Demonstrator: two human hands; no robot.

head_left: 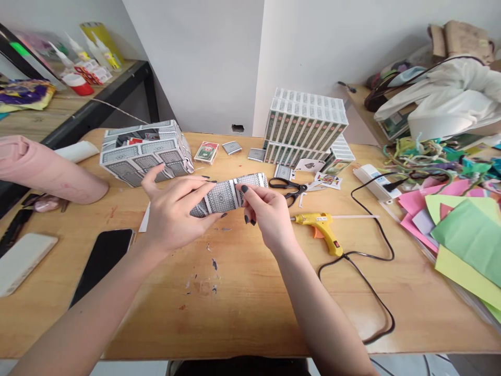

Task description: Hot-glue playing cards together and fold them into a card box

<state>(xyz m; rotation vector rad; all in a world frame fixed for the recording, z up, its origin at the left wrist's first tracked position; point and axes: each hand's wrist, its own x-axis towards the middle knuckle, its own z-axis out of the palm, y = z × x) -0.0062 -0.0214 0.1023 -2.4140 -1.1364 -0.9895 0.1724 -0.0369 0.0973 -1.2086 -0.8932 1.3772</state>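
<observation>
Above the middle of the table, a tube of joined playing cards (221, 197) with grey patterned backs lies across between my hands. My left hand (170, 209) grips its left end, thumb below and fingers on top, with the index finger raised. Thumb and fingertips of my right hand (270, 214) pinch the tube near a white seam on its right part. Behind my left hand stands a box covered in playing cards (143, 159), with an opening in its top. A yellow glue gun (324, 225) and black-handled scissors (287, 185) lie right of my right hand.
Stacked card packs (305, 125) stand at the back, near loose cards (310, 165) and a single card pack (206, 152). A black cord (376, 297) loops on the right beside a power strip (378, 183) and coloured paper (469, 240). A phone (104, 263) lies left.
</observation>
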